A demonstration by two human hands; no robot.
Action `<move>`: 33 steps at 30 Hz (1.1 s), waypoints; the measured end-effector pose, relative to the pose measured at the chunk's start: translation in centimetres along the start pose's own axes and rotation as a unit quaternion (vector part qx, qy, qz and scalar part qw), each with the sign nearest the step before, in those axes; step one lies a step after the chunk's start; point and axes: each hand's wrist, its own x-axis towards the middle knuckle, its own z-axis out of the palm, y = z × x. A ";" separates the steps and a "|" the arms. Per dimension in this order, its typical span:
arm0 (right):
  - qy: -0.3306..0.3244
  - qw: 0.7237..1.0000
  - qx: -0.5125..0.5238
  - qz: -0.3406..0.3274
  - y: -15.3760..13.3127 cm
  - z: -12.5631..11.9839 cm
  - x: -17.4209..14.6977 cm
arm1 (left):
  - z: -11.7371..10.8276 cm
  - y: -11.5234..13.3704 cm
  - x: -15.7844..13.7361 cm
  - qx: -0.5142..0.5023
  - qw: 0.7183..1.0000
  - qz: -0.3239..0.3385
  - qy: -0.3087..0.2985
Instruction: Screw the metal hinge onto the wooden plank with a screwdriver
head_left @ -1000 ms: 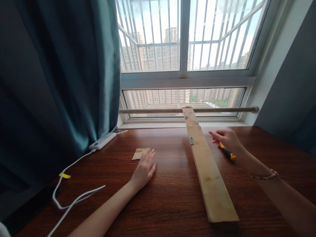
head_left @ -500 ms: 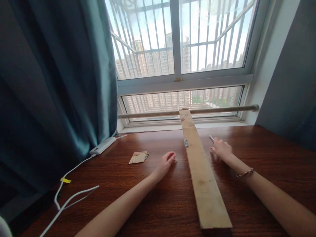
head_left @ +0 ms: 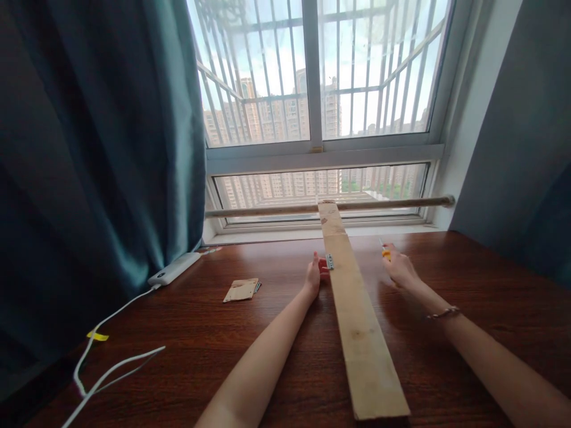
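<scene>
A long, flat wooden board (head_left: pixel 363 333), pale and matte with darker smudges and a knot-like spot, runs away from the wearer across the reddish-brown, streaky-grained table (head_left: pixel 272 258). A straight crosswise seam shows near its far end, the strip beyond it looking narrower and more stained, and its tip overlaps in view a smooth round rod (head_left: pixel 392 204) spanning the window (head_left: pixel 314 89). On the board's left edge sits a small silvery metal plate (head_left: pixel 330 261) with dark holes. The left hand (head_left: pixel 314 276) is beside that plate, thumb raised and parted from the fingers, which reach to the board's edge; whether they touch wood or metal, I cannot tell. Right of the board, the right hand (head_left: pixel 400 268) has its fingers curled around a screwdriver (head_left: pixel 386 254), whose yellow plastic collar and slim pale shaft poke out toward the window; the rest of the handle is hidden in the grip. A braided bracelet (head_left: pixel 443 313) circles that wrist. Left of the left hand lies a thin, four-sided tan piece (head_left: pixel 241 290), rough and marked, small metallic bits (head_left: pixel 257 288) at its right edge. Farther left, a rounded white block (head_left: pixel 175 268) joins a glossy looping cable (head_left: pixel 79 408) beneath the heavy, softly folded blue curtain (head_left: pixel 134 119).
</scene>
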 end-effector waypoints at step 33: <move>0.164 0.870 0.423 -0.193 -11.6 -4.5 1.2 | 1.2 3.0 -1.6 0.120 0.989 -0.064 -0.061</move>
